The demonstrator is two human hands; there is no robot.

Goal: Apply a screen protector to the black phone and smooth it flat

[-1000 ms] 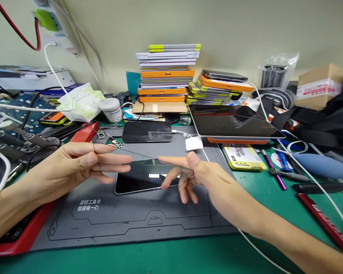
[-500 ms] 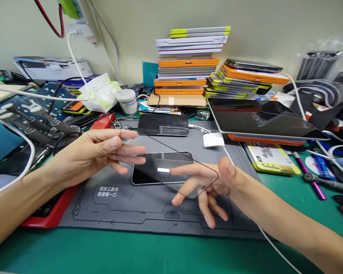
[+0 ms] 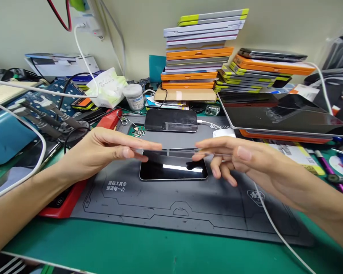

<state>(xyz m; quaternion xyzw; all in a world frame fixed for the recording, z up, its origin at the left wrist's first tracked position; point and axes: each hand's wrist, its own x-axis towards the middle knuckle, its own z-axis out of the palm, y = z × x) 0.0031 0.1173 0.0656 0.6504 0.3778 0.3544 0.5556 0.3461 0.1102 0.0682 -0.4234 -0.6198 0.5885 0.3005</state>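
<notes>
My left hand (image 3: 103, 152) and my right hand (image 3: 240, 160) pinch the two short ends of a thin clear screen protector with a black border (image 3: 171, 153). I hold it nearly flat and edge-on just above a dark phone (image 3: 174, 171) that lies face up on the grey work mat (image 3: 165, 201). The fingers of both hands are closed on the sheet's edges. A second dark phone (image 3: 170, 120) lies farther back on the mat with a white cable plugged into it.
Stacks of orange and yellow-green boxes (image 3: 200, 53) stand at the back. A tablet (image 3: 282, 118) lies at the right, a red device (image 3: 74, 194) along the mat's left edge, a white jar (image 3: 133, 96) behind. A white cable (image 3: 274, 232) crosses the mat at right. Tools lie at far right.
The protector was tilted with its outline showing; now both hands have levelled it and lowered it over the phone. The camera has shifted, so the scene moved right and up.
</notes>
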